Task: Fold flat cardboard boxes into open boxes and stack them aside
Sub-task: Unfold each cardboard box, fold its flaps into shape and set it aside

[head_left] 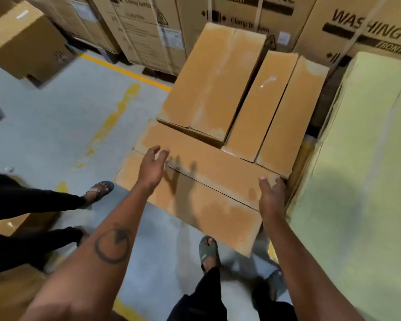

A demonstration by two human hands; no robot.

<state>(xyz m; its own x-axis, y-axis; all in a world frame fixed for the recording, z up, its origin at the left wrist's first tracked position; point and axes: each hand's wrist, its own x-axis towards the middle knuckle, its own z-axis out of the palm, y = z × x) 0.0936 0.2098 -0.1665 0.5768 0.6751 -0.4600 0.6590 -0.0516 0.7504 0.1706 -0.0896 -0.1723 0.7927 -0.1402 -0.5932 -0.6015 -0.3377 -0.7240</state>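
A brown folded box [208,181] lies on its side on the floor in front of me, its closed bottom flaps facing up. My left hand [153,166] hovers over its left end with relaxed fingers, holding nothing. My right hand [271,194] is at the box's right end, fingers straight and apart, at most touching the edge. Behind it two more brown boxes stand side by side: a raised one [208,82] on the left and a lower one [276,107] on the right.
Tall washing-machine cartons [259,17] wall off the back. A pale green carton [361,181] stands close on the right. Another person's legs and sandal [97,191] are at the left. My own sandalled feet [208,253] stand on grey floor with yellow lines [116,117].
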